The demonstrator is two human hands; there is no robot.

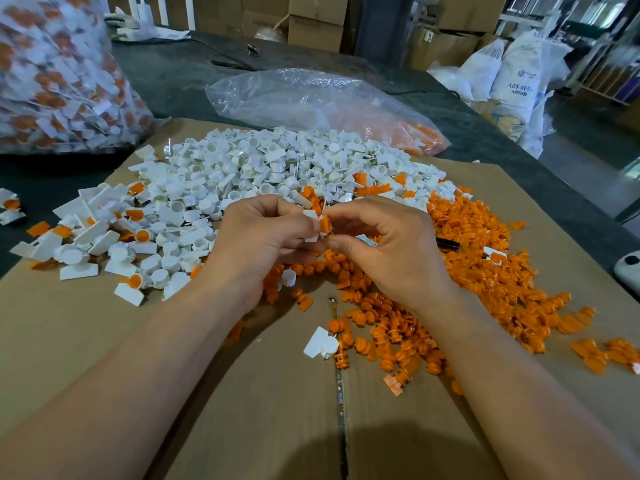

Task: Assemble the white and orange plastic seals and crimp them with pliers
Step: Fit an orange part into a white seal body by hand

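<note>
My left hand pinches a white seal body at the middle of the view. My right hand pinches an orange insert against that white piece, and another white piece lies tucked under its fingers. Behind my hands lies a big heap of white seal bodies. A heap of orange inserts spreads to the right. Assembled white-and-orange seals lie at the left. A dark handle, possibly the pliers, pokes out behind my right hand.
Flattened cardboard covers the dark table. A full clear bag of assembled seals stands at the far left. A nearly empty plastic bag lies behind the heaps. White sacks and cardboard boxes stand beyond the table.
</note>
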